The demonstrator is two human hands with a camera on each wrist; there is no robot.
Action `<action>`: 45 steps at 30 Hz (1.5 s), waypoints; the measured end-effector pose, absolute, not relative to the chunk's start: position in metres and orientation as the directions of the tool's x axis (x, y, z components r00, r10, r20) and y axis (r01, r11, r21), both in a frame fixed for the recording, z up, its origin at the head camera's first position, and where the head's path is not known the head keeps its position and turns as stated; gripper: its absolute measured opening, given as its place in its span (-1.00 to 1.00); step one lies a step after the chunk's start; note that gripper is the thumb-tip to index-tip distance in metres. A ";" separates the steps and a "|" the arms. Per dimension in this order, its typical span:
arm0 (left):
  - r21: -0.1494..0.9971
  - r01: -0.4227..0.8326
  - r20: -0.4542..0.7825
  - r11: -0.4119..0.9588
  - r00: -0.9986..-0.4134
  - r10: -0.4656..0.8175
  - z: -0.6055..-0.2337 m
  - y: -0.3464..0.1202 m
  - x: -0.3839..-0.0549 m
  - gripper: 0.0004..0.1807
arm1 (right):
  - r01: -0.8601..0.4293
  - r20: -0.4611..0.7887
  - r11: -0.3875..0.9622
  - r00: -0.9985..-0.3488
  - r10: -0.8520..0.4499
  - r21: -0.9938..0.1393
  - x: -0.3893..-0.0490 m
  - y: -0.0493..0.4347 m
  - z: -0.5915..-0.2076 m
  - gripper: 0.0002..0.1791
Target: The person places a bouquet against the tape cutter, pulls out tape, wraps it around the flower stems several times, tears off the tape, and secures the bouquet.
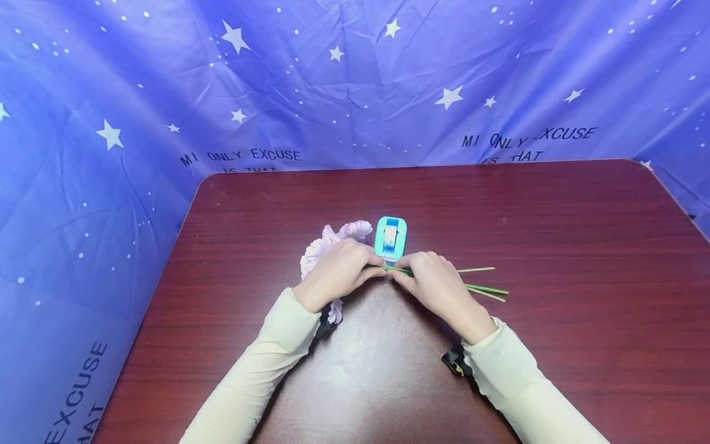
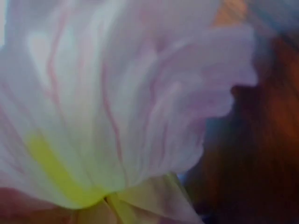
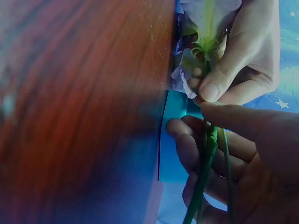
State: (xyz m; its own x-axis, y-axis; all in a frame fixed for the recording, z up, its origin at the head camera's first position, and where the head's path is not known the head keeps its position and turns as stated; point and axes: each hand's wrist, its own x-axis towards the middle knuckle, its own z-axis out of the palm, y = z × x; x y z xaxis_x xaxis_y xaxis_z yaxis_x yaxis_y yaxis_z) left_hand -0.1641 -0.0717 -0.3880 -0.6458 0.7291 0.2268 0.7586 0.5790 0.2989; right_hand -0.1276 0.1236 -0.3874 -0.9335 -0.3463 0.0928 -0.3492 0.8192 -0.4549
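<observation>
Pale pink-lilac artificial flowers (image 1: 315,251) lie under and beside my left hand (image 1: 341,266), their petals filling the left wrist view. Just below the blooms, thumb and fingers of this hand pinch the green stems (image 3: 202,175). My right hand (image 1: 435,280) holds the same stems close by, its fingers curled around them and its thumb near the left thumb. Past the right hand the stem ends stick out to the right. A turquoise tape dispenser (image 1: 391,236) stands right behind the fingertips; whether tape is on the stems is hidden.
The dark red wooden table (image 1: 577,246) extends around both hands. Behind it and at its sides hangs a blue-purple curtain (image 1: 344,80) with white stars and lettering. A black strap piece (image 1: 457,361) shows below the right wrist.
</observation>
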 end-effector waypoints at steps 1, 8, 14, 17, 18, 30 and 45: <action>0.302 0.753 0.225 0.584 -0.652 0.724 -0.388 -0.072 -0.164 -0.80 | -0.349 0.095 0.817 -0.933 -0.346 -0.459 -0.127 0.124 -0.387 -0.85; 0.355 0.717 0.224 0.600 -0.689 0.690 -0.392 -0.069 -0.163 -0.84 | -0.364 0.128 0.808 -0.930 -0.346 -0.463 -0.127 0.127 -0.386 -0.85; 0.395 0.706 0.238 0.588 -0.697 0.677 -0.392 -0.068 -0.164 -0.88 | -0.380 0.160 0.804 -0.925 -0.346 -0.458 -0.128 0.130 -0.384 -0.84; 0.417 0.715 0.257 0.562 -0.685 0.681 -0.391 -0.068 -0.166 -0.87 | -0.406 0.194 0.791 -0.914 -0.357 -0.457 -0.129 0.130 -0.383 -0.85; 0.425 0.717 0.267 0.552 -0.682 0.681 -0.391 -0.068 -0.166 -0.87 | -0.416 0.208 0.787 -0.909 -0.360 -0.456 -0.130 0.130 -0.383 -0.85; 0.490 0.688 0.253 0.535 -0.699 0.669 -0.392 -0.059 -0.167 -0.81 | -0.443 0.226 0.789 -0.896 -0.381 -0.425 -0.132 0.139 -0.375 -0.88; 0.508 0.664 0.225 0.549 -0.718 0.659 -0.391 -0.051 -0.163 -0.82 | -0.447 0.146 0.787 -0.892 -0.427 -0.425 -0.135 0.150 -0.374 -0.89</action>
